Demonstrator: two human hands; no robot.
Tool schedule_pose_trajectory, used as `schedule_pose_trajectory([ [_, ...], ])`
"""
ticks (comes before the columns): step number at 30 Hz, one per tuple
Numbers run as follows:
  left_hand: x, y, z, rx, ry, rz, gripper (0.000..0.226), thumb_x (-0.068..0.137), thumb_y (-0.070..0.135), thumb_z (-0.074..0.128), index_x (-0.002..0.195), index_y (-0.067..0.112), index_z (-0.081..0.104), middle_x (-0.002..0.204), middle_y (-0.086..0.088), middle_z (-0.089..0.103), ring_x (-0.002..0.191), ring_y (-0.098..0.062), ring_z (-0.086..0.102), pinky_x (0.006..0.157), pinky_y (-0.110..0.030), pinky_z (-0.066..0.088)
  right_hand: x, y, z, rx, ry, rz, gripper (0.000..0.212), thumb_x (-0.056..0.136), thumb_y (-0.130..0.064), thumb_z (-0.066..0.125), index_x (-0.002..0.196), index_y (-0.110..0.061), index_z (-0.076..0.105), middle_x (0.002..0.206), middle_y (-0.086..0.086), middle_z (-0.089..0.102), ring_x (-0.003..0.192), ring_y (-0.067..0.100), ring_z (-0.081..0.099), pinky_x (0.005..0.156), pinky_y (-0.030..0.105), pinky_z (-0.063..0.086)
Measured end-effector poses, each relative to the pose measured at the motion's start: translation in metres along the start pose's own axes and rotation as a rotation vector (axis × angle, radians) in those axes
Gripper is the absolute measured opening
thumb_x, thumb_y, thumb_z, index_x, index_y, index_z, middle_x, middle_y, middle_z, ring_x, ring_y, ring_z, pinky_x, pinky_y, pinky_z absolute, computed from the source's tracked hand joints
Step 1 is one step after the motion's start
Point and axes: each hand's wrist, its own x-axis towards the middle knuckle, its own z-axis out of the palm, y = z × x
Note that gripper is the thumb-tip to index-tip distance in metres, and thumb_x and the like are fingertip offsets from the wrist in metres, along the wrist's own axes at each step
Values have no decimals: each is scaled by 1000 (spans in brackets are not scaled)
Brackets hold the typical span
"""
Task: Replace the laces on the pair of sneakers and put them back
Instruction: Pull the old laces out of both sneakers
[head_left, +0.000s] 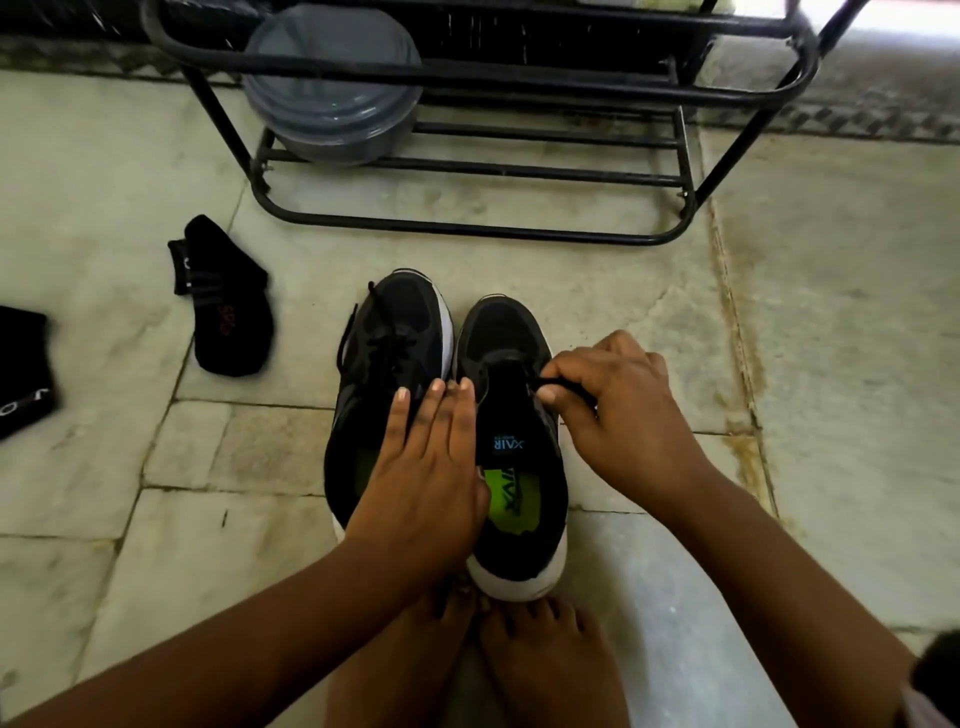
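Two black sneakers with white soles stand side by side on the stone floor, toes pointing away from me. The left sneaker (400, 332) still carries black laces across its top. My left hand (421, 467) lies flat over its opening with straight fingers, reaching onto the edge of the right sneaker (509, 343). The right sneaker shows a green insole and a tongue with blue lettering. My right hand (613, 400) pinches a black lace (558, 384) at that shoe's right eyelets, just past the tongue.
A black metal shoe rack (467, 228) stands beyond the sneakers, with a grey plastic tub (332, 93) on its lower bars. A black sock (228, 306) lies on the floor to the left, another dark cloth (23, 364) at the left edge. My bare feet (519, 660) touch the sneakers' heels.
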Motion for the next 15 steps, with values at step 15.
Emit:
schedule_pose_trajectory([
  [15,3,3,-2,-11,-1,2,68,82,30,32,139,-7,28,138,-23,48,134,-33,40,112,-52,13,26,-28,20,1618,219,519,28,102,-16,33,75,-11,42,57,1,42,44,9,32,48,24,28],
])
